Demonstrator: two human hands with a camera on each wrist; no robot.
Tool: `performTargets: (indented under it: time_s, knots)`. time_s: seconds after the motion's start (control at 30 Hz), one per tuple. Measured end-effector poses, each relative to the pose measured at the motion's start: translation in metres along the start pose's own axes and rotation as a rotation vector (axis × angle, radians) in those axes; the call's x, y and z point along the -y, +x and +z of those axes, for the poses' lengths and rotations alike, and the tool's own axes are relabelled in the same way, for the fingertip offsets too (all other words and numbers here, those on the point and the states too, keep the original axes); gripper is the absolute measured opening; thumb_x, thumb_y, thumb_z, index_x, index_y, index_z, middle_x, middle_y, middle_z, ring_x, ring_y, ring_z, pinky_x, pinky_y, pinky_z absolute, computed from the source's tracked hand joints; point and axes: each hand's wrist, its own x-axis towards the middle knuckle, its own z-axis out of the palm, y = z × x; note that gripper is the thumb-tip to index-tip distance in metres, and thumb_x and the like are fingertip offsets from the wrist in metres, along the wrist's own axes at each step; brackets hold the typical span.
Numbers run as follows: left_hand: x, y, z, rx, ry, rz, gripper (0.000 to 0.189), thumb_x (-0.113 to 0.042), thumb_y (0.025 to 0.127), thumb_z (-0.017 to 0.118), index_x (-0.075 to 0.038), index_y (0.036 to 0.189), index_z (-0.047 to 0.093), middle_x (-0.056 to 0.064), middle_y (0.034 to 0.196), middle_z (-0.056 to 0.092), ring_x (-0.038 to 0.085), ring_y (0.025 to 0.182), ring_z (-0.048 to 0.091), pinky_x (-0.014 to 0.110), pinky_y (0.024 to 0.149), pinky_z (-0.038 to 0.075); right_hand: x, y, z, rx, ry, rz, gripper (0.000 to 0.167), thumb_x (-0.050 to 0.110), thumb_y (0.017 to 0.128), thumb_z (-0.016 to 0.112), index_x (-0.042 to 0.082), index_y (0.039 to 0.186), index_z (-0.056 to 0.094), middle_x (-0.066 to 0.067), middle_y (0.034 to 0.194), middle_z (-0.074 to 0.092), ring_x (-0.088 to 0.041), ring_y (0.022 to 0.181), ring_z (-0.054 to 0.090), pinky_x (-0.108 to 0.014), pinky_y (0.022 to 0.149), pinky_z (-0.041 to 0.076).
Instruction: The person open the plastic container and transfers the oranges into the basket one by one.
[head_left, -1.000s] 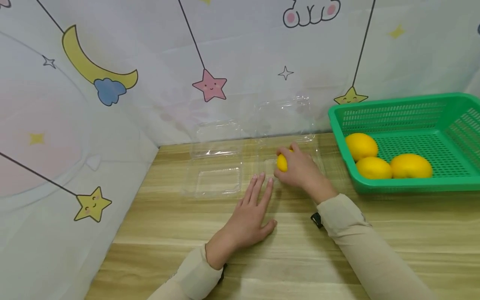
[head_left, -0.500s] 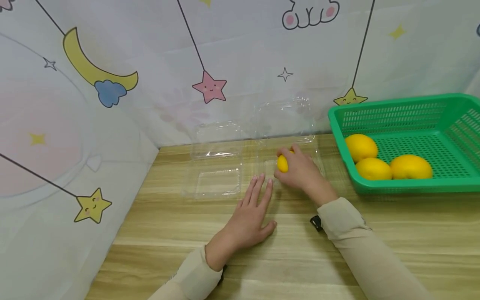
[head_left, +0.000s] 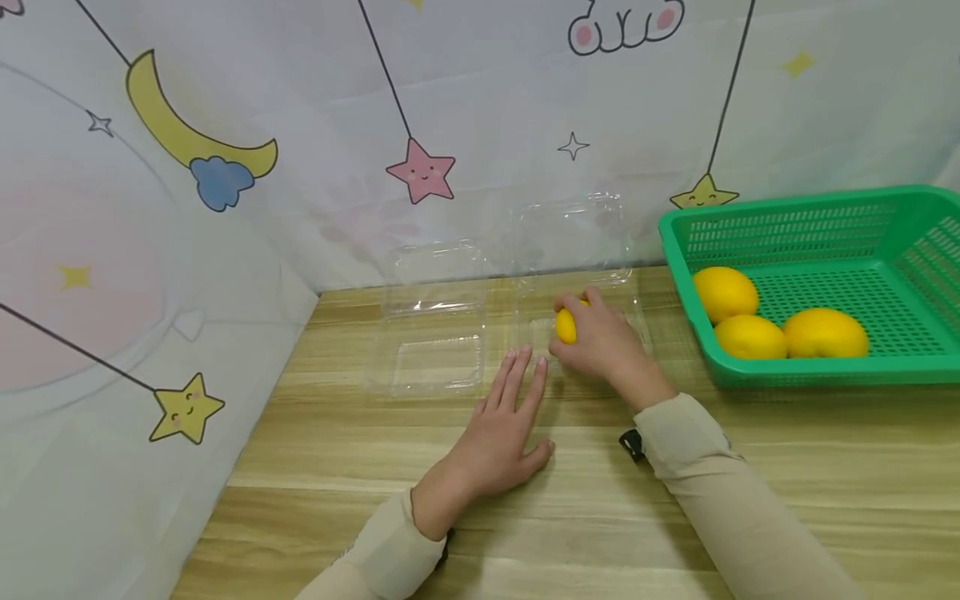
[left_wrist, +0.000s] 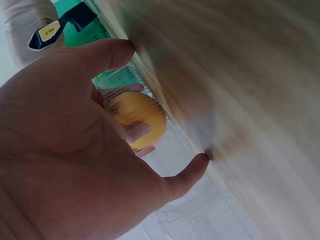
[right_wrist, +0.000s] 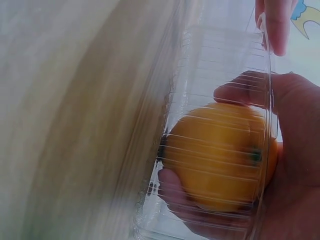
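My right hand (head_left: 598, 336) grips a rounded yellow fruit (head_left: 566, 326) inside the base of the right-hand clear plastic clamshell box (head_left: 537, 312). In the right wrist view, thumb and fingers curl round the fruit (right_wrist: 217, 155), seen through the box's ribbed wall; a small green spot shows on its skin. The exact kind of fruit is unclear. My left hand (head_left: 495, 442) lies on the table with fingers straight and spread, fingertips at the box's front left corner. Left of it, a second clear clamshell (head_left: 437, 362) stands with its lid raised, holding nothing.
A green plastic basket (head_left: 832, 368) stands at the right, with three yellow fruits (head_left: 750, 337) in its left part. Behind the wooden table (head_left: 322, 467) hangs a printed cloth (head_left: 495, 108); the raised lids stand close to it.
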Motion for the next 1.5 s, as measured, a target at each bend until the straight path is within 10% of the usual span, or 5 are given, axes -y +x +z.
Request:
performTargets:
  time_s: [1.5]
  knots:
    - [0.000,0.002,0.003,-0.004,0.018,0.002,0.096,-0.037,0.104,0.065,-0.009,0.171,0.001,0.016,0.178,-0.008,0.036,0.164,-0.010,0.069,0.112,0.042,0.002,0.006,-0.005,0.080,-0.063,-0.038,0.051,0.026,0.093,0.071,0.016,0.142,0.059,-0.019,0.149,0.045,-0.050,0.114,0.057,-0.059,0.082,0.055]
